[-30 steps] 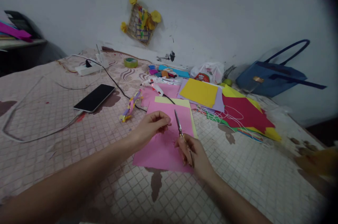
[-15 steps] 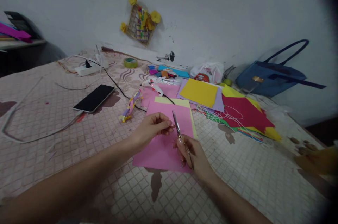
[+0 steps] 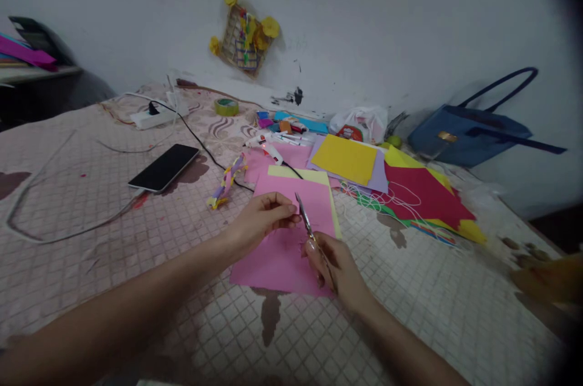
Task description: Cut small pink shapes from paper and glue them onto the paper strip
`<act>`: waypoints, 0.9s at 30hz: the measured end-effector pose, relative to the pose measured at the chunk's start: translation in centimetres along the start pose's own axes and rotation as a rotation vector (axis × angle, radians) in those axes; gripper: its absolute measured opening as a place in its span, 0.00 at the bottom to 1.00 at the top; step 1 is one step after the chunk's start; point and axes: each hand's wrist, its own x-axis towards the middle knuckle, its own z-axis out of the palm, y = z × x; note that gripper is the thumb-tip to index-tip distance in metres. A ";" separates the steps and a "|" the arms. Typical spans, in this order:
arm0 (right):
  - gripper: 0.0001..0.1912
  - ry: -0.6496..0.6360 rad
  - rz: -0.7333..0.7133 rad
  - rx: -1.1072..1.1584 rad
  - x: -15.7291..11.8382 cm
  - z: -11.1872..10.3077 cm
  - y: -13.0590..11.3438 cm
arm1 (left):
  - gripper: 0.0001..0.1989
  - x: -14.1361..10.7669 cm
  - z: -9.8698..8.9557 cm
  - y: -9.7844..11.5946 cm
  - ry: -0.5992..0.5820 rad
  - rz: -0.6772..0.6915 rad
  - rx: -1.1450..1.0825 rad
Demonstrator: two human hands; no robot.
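My right hand [image 3: 334,261] is wrapped round the handles of a pair of scissors [image 3: 304,215], whose blades point up and away. Beside the blades, my left hand [image 3: 273,213] pinches a small piece of pink paper [image 3: 296,206]; most of that piece is hidden by the fingers. Both hands are above a large sheet of pink paper [image 3: 268,267] lying on the table. A pale yellow sheet [image 3: 296,174] sticks out from under its far end.
A glue gun [image 3: 266,146], a braided paper strip [image 3: 226,182] and stacked yellow paper [image 3: 346,158] lie beyond my hands. Left are a phone [image 3: 164,167] on a cable and a power strip [image 3: 157,116]. White string [image 3: 401,195], red paper [image 3: 423,198] and a blue bag [image 3: 469,131] are right.
The scissor blades have shifted slightly left, closer to the fingertips of my left hand. A bit of pink paper now shows more clearly there. The view has moved a little.
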 end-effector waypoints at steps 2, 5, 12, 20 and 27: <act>0.18 0.004 -0.009 -0.024 0.0 -0.1 0.0 | 0.05 0.0 0.0 0.0 -0.002 0.000 -0.003; 0.18 0.004 -0.013 -0.041 0.0 -0.2 0.0 | 0.05 0.0 -0.1 0.0 -0.011 0.006 -0.001; 0.17 0.005 -0.012 -0.040 0.1 -0.2 0.0 | 0.05 0.1 -0.3 -0.3 -0.024 0.020 0.002; 0.17 0.015 -0.022 -0.120 0.1 -0.3 0.0 | 0.05 0.2 -0.4 -0.4 -0.012 0.027 0.035; 0.17 0.015 -0.023 -0.125 0.1 -0.3 0.1 | 0.05 0.4 -0.6 -0.7 -0.019 0.042 0.050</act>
